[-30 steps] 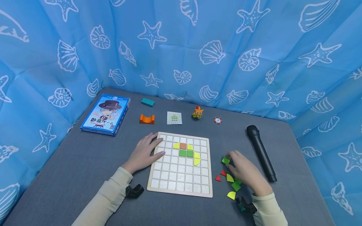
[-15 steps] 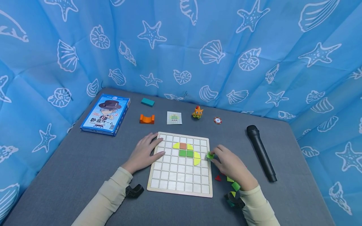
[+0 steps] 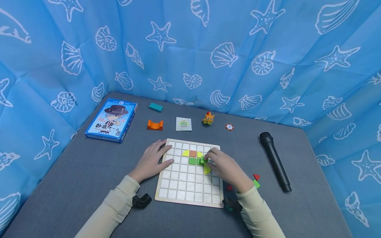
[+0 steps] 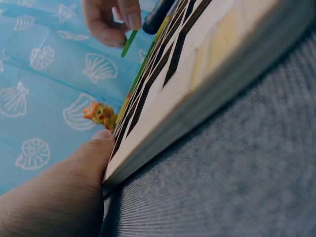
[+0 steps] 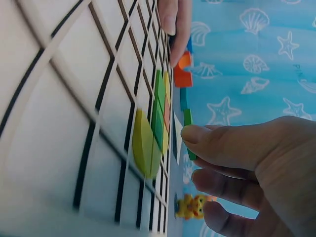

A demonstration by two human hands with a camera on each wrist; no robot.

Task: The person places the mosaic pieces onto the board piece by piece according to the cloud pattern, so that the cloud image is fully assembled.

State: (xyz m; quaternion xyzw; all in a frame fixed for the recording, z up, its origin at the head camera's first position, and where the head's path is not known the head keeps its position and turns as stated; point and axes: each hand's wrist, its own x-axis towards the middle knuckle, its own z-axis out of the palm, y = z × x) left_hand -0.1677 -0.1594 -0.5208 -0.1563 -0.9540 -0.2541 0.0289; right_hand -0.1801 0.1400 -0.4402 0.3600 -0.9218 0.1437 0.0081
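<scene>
My left hand (image 3: 151,162) rests with spread fingers on the left edge of a pale wooden grid board (image 3: 178,195). Over the board's upper right part, my right hand (image 3: 227,168) pinches a green square tile (image 5: 187,117) between thumb and fingers. The right wrist view has this tile on edge, raised off the board. Below it in the grid lie two green squares (image 3: 192,161), a brownish-orange square (image 3: 192,154) and several yellow quarter-round pieces (image 3: 207,170). My right hand partly covers these pieces in the head view.
Right of the board lie red triangles (image 3: 256,177) and a green piece (image 3: 256,183), with the forearm over others. A black microphone (image 3: 275,162) lies farther right. Behind stand a blue game box (image 3: 111,120), orange block (image 3: 155,125), pattern card (image 3: 183,124), toy figure (image 3: 208,118) and chip (image 3: 229,127).
My right hand has picked up the green tile from the loose pieces and carried it left over the board's coloured pieces. My left hand has stayed in place.
</scene>
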